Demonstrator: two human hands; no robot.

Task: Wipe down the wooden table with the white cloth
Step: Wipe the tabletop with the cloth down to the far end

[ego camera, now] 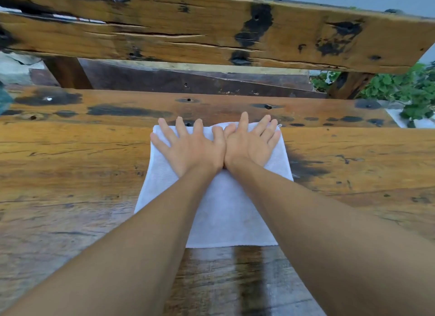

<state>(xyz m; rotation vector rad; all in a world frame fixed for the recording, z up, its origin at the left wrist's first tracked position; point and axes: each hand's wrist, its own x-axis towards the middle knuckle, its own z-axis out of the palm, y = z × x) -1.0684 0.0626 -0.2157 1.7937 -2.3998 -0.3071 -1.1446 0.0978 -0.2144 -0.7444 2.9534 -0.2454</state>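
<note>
A white cloth point(226, 212) lies flat on the wooden table point(70, 165), reaching almost to the table's far edge. My left hand point(190, 146) and my right hand point(251, 141) press side by side on the cloth's far end, palms down, fingers spread, thumbs touching. Neither hand grips the cloth. Both forearms stretch over the cloth and hide part of its middle. The wood just in front of the cloth's near edge looks dark and wet.
Beyond the table's far edge stands a wooden bench with a thick plank backrest point(211, 28) and a dark seat point(188, 80). Green plants point(400, 90) grow at the right behind it. The table planks carry black stains and cracks.
</note>
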